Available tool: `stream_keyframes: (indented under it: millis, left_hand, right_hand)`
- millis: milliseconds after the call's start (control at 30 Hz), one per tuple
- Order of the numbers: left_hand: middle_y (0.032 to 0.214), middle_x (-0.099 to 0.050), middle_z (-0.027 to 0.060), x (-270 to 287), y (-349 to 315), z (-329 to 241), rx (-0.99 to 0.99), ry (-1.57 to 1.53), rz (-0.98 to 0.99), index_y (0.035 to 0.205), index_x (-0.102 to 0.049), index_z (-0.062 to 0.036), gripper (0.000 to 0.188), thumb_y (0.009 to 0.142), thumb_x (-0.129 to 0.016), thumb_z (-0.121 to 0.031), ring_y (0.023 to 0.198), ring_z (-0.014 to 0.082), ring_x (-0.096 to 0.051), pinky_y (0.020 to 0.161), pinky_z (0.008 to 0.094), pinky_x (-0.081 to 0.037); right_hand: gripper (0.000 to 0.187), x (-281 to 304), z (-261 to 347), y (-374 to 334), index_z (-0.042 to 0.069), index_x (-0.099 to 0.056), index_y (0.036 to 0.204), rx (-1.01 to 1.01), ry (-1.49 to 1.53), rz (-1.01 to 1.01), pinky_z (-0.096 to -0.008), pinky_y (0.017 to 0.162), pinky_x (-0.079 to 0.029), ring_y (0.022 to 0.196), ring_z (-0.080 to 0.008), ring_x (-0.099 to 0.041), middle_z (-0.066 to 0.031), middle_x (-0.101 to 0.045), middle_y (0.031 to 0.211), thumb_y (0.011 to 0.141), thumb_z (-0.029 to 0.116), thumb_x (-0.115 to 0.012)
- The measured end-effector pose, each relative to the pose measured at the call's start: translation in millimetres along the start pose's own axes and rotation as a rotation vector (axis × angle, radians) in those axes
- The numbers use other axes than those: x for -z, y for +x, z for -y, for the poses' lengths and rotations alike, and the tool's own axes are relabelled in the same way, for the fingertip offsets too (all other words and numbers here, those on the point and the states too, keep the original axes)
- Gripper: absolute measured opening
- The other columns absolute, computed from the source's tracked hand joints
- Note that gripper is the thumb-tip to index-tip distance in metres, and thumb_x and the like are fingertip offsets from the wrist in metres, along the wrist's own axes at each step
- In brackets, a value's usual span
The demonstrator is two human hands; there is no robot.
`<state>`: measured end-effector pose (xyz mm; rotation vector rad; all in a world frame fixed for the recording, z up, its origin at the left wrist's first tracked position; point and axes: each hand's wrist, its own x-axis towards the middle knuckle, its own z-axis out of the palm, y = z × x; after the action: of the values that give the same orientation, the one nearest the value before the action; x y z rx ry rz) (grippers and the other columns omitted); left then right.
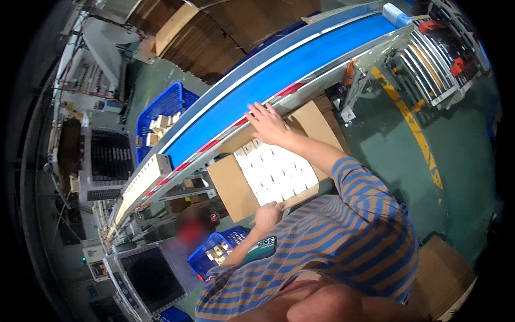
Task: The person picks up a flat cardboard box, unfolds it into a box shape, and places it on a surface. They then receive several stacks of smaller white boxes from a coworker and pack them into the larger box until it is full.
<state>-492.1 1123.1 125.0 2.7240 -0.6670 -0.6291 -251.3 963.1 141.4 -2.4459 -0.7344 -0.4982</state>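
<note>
An open cardboard carton (232, 189) stands in front of me, its flaps folded outward. Rows of small white boxes (276, 170) are packed inside it. My left hand (269, 216) is at the carton's near left edge, its fingers curled over the rim beside the white boxes. My right hand (268, 126) reaches across to the far side of the carton, open with its fingers apart and nothing in them. It is over the far rim, close to the side rail of the blue conveyor belt (279, 70); whether it touches the carton is hard to tell.
On the belt's left end stands a row of white boxes (142, 180). Blue baskets (182, 99) with small boxes sit beyond the belt and at my left. Flattened cardboard (198, 48) is stacked beyond it. A roller conveyor (429, 67) is at the far right.
</note>
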Motion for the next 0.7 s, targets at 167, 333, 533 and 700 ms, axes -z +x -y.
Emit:
stream_keyframes:
  millis: [167, 333, 533, 700]
  left_hand:
    - [0.079, -0.065, 0.0071, -9.8, -30.8, 18.4, 0.035, 0.122, -0.133, 0.096, -0.066, -0.0129, 0.023, 0.075, -0.067, -0.023, 0.071, 0.0244, -0.064, 0.056, 0.0381, -0.05]
    - [0.128, -0.047, 0.0213, 21.7, 35.9, 44.6, 0.101, 0.143, -0.27, 0.126, -0.047, -0.0023, 0.078, 0.07, -0.071, -0.051, 0.12, 0.0372, -0.042, 0.095, 0.0491, -0.038]
    - [0.148, -0.015, 0.0285, -13.5, 90.0, 72.8, 0.164, 0.205, -0.242, 0.143, -0.024, -0.0011, 0.1, 0.075, -0.053, -0.069, 0.14, 0.0395, -0.007, 0.108, 0.0587, -0.006]
    - [0.147, -0.021, 0.0253, -15.6, 95.9, 74.8, 0.105, 0.096, -0.354, 0.141, -0.029, -0.0029, 0.089, 0.078, -0.053, -0.062, 0.139, 0.0387, -0.013, 0.107, 0.0613, -0.005]
  right_hand:
    - [0.038, -14.9, 25.4, -105.3, 0.006, -0.062, 0.098, 0.025, 0.122, 0.384, -0.05, 0.096, -0.033, 0.104, -0.0273, -0.051, -0.0103, -0.058, 0.109, 0.077, 0.038, -0.062]
    - [0.062, -19.9, -27.6, -194.4, 0.005, -0.048, 0.127, -0.016, 0.137, 0.32, -0.054, 0.103, -0.026, 0.134, -0.028, -0.027, -0.0146, -0.039, 0.138, 0.082, 0.046, -0.058]
    - [0.07, 56.0, -41.9, -195.3, 0.0, -0.039, 0.133, -1.019, 0.594, 0.298, -0.0435, 0.104, -0.03, 0.131, -0.0331, -0.034, -0.0187, -0.034, 0.143, 0.085, 0.049, -0.055]
    - [0.075, 34.2, 35.6, -154.4, 0.001, -0.031, 0.138, -0.454, 0.665, 0.206, -0.0419, 0.109, -0.024, 0.132, -0.0359, -0.031, -0.0184, -0.032, 0.145, 0.086, 0.05, -0.052]
